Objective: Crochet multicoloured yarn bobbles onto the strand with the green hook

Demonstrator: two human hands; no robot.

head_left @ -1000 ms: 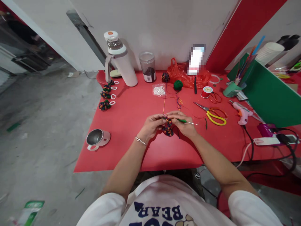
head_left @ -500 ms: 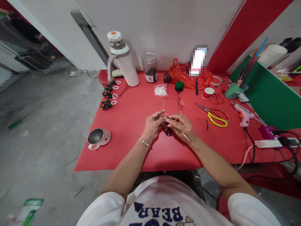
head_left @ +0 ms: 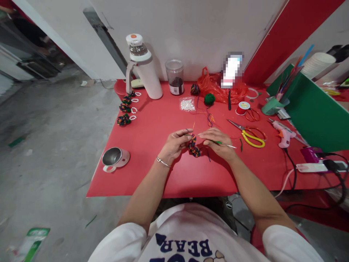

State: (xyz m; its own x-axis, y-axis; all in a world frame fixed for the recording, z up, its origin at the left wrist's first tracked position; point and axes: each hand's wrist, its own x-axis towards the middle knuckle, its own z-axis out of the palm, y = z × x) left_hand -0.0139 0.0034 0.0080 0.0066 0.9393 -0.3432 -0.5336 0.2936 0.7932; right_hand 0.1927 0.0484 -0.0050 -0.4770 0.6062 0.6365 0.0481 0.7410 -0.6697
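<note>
My left hand point(head_left: 176, 145) pinches the top of a multicoloured crocheted piece point(head_left: 194, 150), dark with orange and purple flecks, which hangs below its fingers. A strand of yarn runs from that hand toward the back of the table. Just right of the piece, my right hand point(head_left: 219, 142) is closed on a thin metal crochet hook point(head_left: 227, 145) with a green grip. The hook's rear end sticks out to the right. Beyond the hands lie loose orange and purple yarn point(head_left: 211, 120), a green yarn ball point(head_left: 209, 99) and a bag of white beads point(head_left: 187, 104).
On the red table point(head_left: 152, 171) stand a cup point(head_left: 115, 159), a large flask point(head_left: 148, 78) and a clear jar point(head_left: 175, 77). Several finished-looking beaded yarn pieces point(head_left: 124, 119) line the left edge. Scissors point(head_left: 253, 139), a thread spool point(head_left: 242, 108) and a glue gun point(head_left: 285, 134) lie right.
My right hand has moved right, away from my left, and the hook now lies flatter. More of the crocheted piece shows between the hands.
</note>
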